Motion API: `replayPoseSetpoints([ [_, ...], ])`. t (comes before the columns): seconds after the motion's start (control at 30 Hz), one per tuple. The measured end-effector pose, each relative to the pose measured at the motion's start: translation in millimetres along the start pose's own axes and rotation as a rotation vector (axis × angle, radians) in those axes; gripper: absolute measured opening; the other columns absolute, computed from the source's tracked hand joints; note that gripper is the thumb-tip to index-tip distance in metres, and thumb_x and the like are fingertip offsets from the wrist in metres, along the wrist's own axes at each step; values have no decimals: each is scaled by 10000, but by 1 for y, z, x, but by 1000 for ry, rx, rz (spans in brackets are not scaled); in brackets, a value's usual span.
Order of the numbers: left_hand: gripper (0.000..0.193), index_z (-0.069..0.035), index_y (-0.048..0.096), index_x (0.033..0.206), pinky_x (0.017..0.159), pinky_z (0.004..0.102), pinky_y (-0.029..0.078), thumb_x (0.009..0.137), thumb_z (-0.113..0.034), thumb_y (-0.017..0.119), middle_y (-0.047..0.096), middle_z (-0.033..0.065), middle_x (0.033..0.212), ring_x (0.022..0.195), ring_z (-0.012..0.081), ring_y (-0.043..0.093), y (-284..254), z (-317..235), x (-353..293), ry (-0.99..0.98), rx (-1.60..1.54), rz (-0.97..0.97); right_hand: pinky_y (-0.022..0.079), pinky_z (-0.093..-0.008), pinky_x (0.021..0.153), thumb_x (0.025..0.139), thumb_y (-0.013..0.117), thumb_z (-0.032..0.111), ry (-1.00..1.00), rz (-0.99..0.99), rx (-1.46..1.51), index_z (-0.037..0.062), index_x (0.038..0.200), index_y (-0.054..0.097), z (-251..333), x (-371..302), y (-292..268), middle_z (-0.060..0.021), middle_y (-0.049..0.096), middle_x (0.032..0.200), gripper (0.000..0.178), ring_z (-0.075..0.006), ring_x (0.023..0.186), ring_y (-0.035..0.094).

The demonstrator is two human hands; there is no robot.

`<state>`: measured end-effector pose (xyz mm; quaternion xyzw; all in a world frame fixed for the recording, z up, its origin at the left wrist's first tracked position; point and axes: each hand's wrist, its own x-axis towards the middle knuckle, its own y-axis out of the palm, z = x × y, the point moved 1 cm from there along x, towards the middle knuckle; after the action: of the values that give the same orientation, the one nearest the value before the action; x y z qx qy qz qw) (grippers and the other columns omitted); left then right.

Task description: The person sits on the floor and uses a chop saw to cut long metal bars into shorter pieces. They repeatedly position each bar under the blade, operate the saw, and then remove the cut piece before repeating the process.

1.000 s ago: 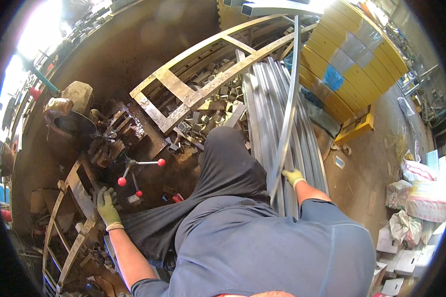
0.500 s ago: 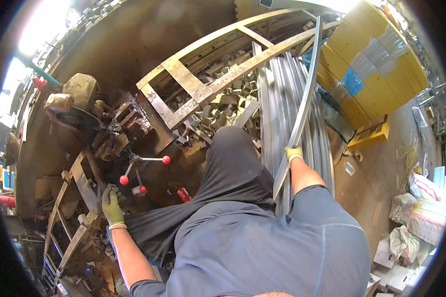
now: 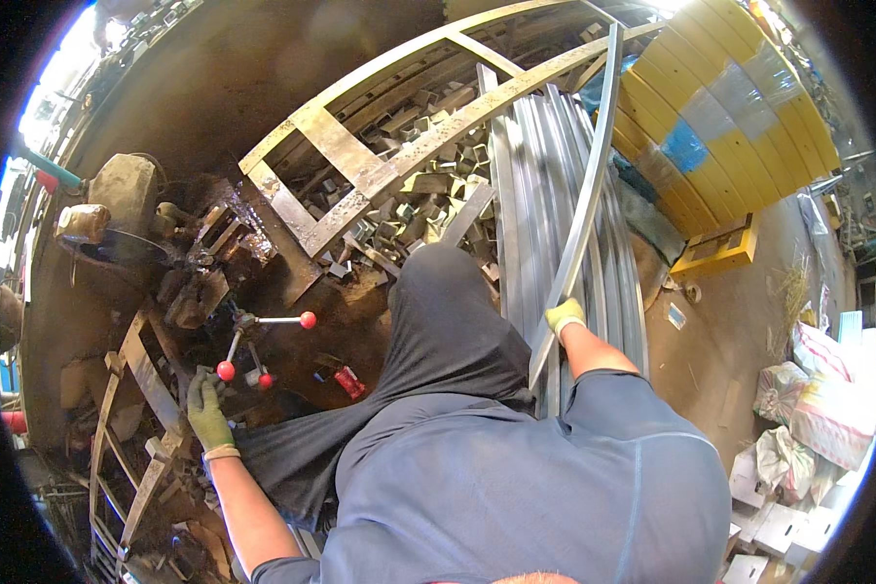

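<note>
Nearest, the person's dark grey shirt (image 3: 516,487) and a black cloth (image 3: 438,331) hanging in front fill the lower middle, hiding whatever is straight below.

Left hand (image 3: 207,414), green glove, low at the left. It rests by the edge of a rusty ladder-like frame (image 3: 131,419), fingers pointing up and held close together. Whether they grip the frame or just lean on it, cannot tell; it reads as a brace for balance while the other arm works. Just above it stands a small machine with red-knobbed levers (image 3: 263,341), near the glove but apart from it.

Right hand (image 3: 565,316), yellowish glove, fingers wrapped around a long grey metal strip (image 3: 584,204), clamped near its lower end. The strip runs up and away, slightly bowed, its far tip at the top of the view. Holding at the near end probably lets the person swing or guide the long piece, with the far part angled across the pile.

Under and beside the strip lies a stack of similar grey bars (image 3: 535,185), laid lengthwise, likely stock kept aligned for picking.

Farther left, a large welded frame (image 3: 360,156) lies across a heap of short metal offcuts (image 3: 428,195). Farther right, a yellow slatted panel (image 3: 720,107) with a blue patch, and white sacks (image 3: 818,389) at the right rim.
</note>
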<state>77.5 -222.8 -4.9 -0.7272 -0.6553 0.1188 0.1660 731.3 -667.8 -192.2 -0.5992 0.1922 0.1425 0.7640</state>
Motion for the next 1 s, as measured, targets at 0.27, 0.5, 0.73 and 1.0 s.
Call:
replayPoseSetpoints([
  [0.27, 355, 28, 749, 1397, 1165, 398, 526, 1152, -221, 687, 753, 108, 1403, 1276, 228, 695, 12, -22, 1, -79, 94, 30, 602, -474, 1102, 788, 885, 305, 1, 147, -118, -25, 1311, 791, -123, -72, 21, -306, 794, 1313, 626, -440, 1277, 766],
  [0.5, 382, -26, 707, 1474, 765, 269, 563, 1169, -253, 671, 800, 53, 1253, 1036, 129, 731, 13, -16, 5, -42, 40, 40, 606, -477, 1100, 732, 953, 394, 114, 352, -330, -14, 1365, 759, -218, -158, 10, -294, 774, 1374, 777, -441, 1317, 746],
  [0.73, 372, -13, 709, 1465, 874, 299, 580, 1172, -235, 656, 804, 62, 1256, 1045, 148, 736, 5, -5, 15, 68, 68, 35, 623, -488, 1063, 844, 876, 328, -118, 532, -715, 26, 1294, 781, -285, -158, -14, -283, 793, 1321, 550, -433, 1292, 757],
  [1.0, 343, 30, 701, 1448, 1001, 330, 582, 1176, -172, 647, 799, 103, 1257, 1087, 170, 733, 0, 3, 11, -9, -59, 84, 623, -485, 1066, 884, 803, 309, 22, 353, -554, 9, 1285, 788, -357, -133, -34, -289, 786, 1328, 502, -425, 1313, 745],
])
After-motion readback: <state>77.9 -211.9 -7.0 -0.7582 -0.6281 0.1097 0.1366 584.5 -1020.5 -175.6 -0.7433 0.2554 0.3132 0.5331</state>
